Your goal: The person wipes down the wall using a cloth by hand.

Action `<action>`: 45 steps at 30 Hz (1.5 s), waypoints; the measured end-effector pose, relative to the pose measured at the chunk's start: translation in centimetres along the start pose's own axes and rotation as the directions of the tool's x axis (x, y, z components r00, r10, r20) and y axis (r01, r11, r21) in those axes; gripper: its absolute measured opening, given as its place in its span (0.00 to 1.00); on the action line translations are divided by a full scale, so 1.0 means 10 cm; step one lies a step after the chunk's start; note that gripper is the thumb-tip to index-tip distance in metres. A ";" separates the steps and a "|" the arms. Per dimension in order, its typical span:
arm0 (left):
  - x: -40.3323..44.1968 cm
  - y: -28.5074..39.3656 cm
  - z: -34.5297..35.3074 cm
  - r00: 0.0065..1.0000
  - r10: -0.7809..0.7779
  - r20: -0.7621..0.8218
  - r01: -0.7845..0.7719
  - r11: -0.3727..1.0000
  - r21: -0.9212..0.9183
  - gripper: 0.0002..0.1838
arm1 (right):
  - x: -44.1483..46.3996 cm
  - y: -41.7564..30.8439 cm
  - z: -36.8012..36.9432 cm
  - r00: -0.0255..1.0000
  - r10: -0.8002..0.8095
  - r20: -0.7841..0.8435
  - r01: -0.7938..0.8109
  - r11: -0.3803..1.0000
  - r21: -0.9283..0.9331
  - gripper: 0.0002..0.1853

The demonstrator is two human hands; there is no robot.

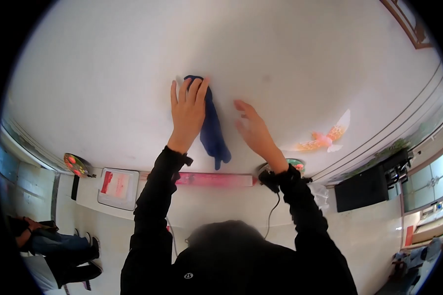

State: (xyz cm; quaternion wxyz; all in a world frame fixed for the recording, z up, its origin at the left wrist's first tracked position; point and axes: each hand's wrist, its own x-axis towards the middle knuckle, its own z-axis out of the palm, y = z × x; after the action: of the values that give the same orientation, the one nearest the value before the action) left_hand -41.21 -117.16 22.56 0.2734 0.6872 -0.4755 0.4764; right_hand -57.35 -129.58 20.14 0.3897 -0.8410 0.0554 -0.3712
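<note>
A dark blue cloth (212,129) lies lengthwise against the pale wall, its lower end hanging in a narrow tip. My left hand (188,112) holds its upper part against the surface, palm down with the fingers stretched and spread over it. A bit of the cloth's top edge shows beyond the fingertips; what the thumb does is hidden. To the right, apart from the cloth, my right hand (253,130) is raised near the wall with nothing in it. Its fingers are loosely bent and apart, slightly blurred.
Along the ledge below are a white tray (107,201) with a red-and-white item, a long pink box (214,179), a decorated round plate (75,164) and a dark corded object (269,182). An orange winged decoration (325,140) is on the wall. People's legs (66,246) show lower left.
</note>
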 end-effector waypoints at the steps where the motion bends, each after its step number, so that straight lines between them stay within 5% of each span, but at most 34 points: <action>1: 0.03 -0.04 0.03 0.997 0.046 -0.061 -0.047 0.999 -0.018 0.20 | 0.05 -0.03 0.10 0.998 -0.055 0.044 0.056 0.998 -0.026 0.23; 4: 0.00 -0.12 0.00 0.995 0.076 0.066 -0.072 0.995 -0.064 0.19 | 0.12 0.05 0.31 0.994 -0.026 0.107 0.012 0.991 0.134 0.26; 8: -0.16 -0.01 -0.19 0.975 0.199 0.103 -0.178 0.967 -0.182 0.13 | -0.05 0.06 0.52 0.997 0.051 0.060 -0.055 0.997 0.062 0.26; 9: -0.27 0.01 -0.20 0.955 0.263 0.135 -0.224 0.942 -0.249 0.14 | -0.14 0.08 0.51 0.972 0.107 0.207 -0.115 0.993 0.026 0.24; 11: -0.49 0.10 -0.30 0.970 0.192 0.148 -0.103 0.880 -0.463 0.15 | -0.39 0.13 0.48 0.904 0.171 0.392 -0.221 0.972 0.084 0.20; 12: -0.66 0.10 -0.37 0.948 0.141 0.285 0.013 0.878 -0.478 0.15 | -0.57 0.15 0.45 0.884 0.169 0.436 -0.271 0.945 0.183 0.18; 16: -1.14 0.13 -0.59 0.801 0.087 0.593 0.293 0.806 -0.514 0.23 | -1.38 0.35 0.45 0.892 0.188 0.412 -0.226 0.973 0.046 0.20; 18: -1.34 0.22 -0.65 0.803 0.162 0.574 0.273 0.755 -0.596 0.25 | -1.59 0.27 0.39 0.873 0.251 0.418 -0.334 0.933 0.137 0.19; 20: -1.39 0.33 -0.71 0.767 0.137 0.626 0.377 0.693 -0.614 0.24 | -1.72 0.17 0.31 0.754 0.382 0.535 -0.468 0.883 0.028 0.18; 22: -1.38 0.36 -0.70 0.835 0.151 0.530 0.332 0.629 -0.703 0.24 | -1.91 0.27 0.38 0.874 0.294 0.388 -0.362 0.925 0.114 0.20; 24: -1.27 0.38 -0.74 0.760 0.115 0.640 0.443 0.629 -0.639 0.21 | -1.95 0.25 0.38 0.921 0.328 0.212 -0.354 0.930 0.101 0.26; 26: -1.14 0.45 -0.79 0.743 0.031 0.669 0.554 0.531 -0.641 0.17 | -1.83 0.03 0.26 0.814 0.512 0.274 -0.557 0.822 0.117 0.31; 28: -1.11 0.52 -0.86 0.669 0.056 0.741 0.637 0.470 -0.611 0.17 | -1.81 -0.02 0.29 0.812 0.501 0.298 -0.562 0.810 0.169 0.26; 30: -1.16 0.61 -0.86 0.597 -0.023 0.802 0.792 0.177 -0.584 0.19 | -1.81 -0.04 0.30 0.855 0.377 0.355 -0.440 0.890 0.115 0.19; 31: -1.19 0.66 -0.86 0.608 -0.059 0.792 0.791 0.134 -0.597 0.19 | -1.79 -0.08 0.29 0.820 0.415 0.395 -0.503 0.851 0.151 0.16; 32: -1.23 0.71 -0.90 0.596 -0.052 0.802 0.799 0.141 -0.585 0.19 | -1.78 -0.12 0.27 0.817 0.421 0.394 -0.513 0.842 0.164 0.16; 34: -1.30 0.75 -0.98 0.525 -0.319 0.789 0.838 0.355 -0.414 0.16 | -1.76 -0.12 0.23 0.733 0.487 0.475 -0.629 0.752 0.199 0.18; 36: -1.41 0.76 -0.99 0.585 -0.344 0.735 0.791 0.443 -0.423 0.15 | -1.82 -0.05 0.26 0.706 0.509 0.493 -0.646 0.748 0.154 0.18; 38: -1.48 0.75 -1.02 0.621 -0.467 0.630 0.773 0.497 -0.394 0.15 | -1.95 0.08 0.36 0.917 0.351 0.191 -0.393 0.878 0.272 0.17; 40: -1.50 0.67 -1.06 0.614 -0.503 0.609 0.782 0.496 -0.378 0.16 | -1.92 0.13 0.21 0.938 0.295 0.180 -0.343 0.856 0.387 0.15; 43: -1.39 0.62 -1.14 0.629 -0.456 0.630 0.752 0.562 -0.344 0.20 | -1.90 0.15 0.08 0.853 0.339 0.396 -0.503 0.733 0.457 0.14; 45: -1.27 0.72 -1.17 0.621 -0.460 0.635 0.761 0.548 -0.346 0.19 | -1.91 0.16 0.06 0.679 0.409 0.610 -0.653 0.716 0.246 0.12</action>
State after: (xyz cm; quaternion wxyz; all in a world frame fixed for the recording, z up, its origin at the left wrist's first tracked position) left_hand -53.65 -105.34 15.03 0.4996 0.7843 -0.3675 -0.0101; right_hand -70.37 -123.00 7.64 0.6637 -0.7395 0.1121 -0.0011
